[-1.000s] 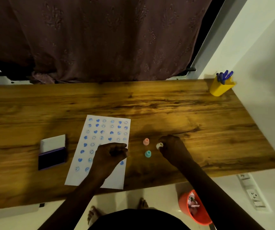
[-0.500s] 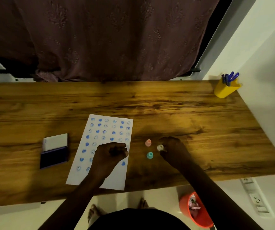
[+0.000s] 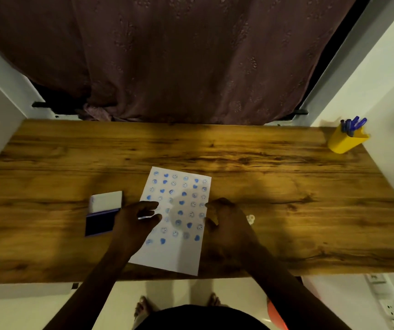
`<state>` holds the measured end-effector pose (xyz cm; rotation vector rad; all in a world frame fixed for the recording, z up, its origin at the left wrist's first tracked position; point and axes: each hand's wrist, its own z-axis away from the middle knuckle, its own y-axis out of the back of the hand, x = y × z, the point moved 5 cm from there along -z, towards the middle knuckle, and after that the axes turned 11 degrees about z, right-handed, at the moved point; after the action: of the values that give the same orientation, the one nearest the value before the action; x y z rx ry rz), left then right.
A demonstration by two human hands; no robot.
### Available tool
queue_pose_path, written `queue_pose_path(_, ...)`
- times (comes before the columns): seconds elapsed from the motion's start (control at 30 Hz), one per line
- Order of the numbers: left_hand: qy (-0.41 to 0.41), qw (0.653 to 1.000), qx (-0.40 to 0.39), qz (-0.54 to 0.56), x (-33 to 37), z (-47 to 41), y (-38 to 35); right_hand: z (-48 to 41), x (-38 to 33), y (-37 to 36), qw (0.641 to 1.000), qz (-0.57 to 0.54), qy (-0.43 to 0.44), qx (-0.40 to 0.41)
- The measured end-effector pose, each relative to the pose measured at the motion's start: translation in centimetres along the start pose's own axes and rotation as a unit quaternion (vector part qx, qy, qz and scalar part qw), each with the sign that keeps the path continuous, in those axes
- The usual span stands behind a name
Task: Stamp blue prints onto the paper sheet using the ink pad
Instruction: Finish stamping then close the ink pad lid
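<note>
The white paper sheet (image 3: 179,253) lies in the middle of the wooden table, covered with several blue heart and smiley prints. The ink pad (image 3: 99,222) sits open to its left, its white lid (image 3: 106,201) folded back. My left hand (image 3: 134,222) hovers over the sheet's left edge, fingers spread, holding nothing. My right hand (image 3: 227,225) is at the sheet's right edge with thumb and forefinger apart and nothing visible in them. A small white stamp (image 3: 250,219) stands on the table just right of that hand. The pink and teal stamps are hidden.
A yellow cup of blue pens (image 3: 344,140) stands at the table's far right corner. A dark curtain (image 3: 191,58) hangs behind the table. An orange bin (image 3: 275,316) stands on the floor at the lower right, near wall sockets (image 3: 391,310).
My right hand let go of the white stamp and moved left to the sheet's right edge. My left hand opened its fingers and shifted to the sheet's left edge.
</note>
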<state>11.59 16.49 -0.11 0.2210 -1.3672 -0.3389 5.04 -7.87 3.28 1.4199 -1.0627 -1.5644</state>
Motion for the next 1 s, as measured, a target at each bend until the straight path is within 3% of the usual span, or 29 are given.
queue_pose_path(0.33, -0.004, 0.999, 0.036, -0.026, -4.0, 1.3, 4.7, -1.0, -4.3, -6.2, 0.989, 0.116, 0.036, -0.09)
queue_pose_path(0.63, 0.012, 0.999, 0.022, -0.035, -5.9, 2.0, 6.8, -0.8, -4.6, -8.3, 0.982, 0.145, 0.037, -0.113)
queue_pose_path(1.0, -0.027, 0.996, 0.076, -0.049, -6.7, 1.8, 12.1, -2.3, -4.9, -8.4, 0.974, 0.174, 0.064, -0.128)
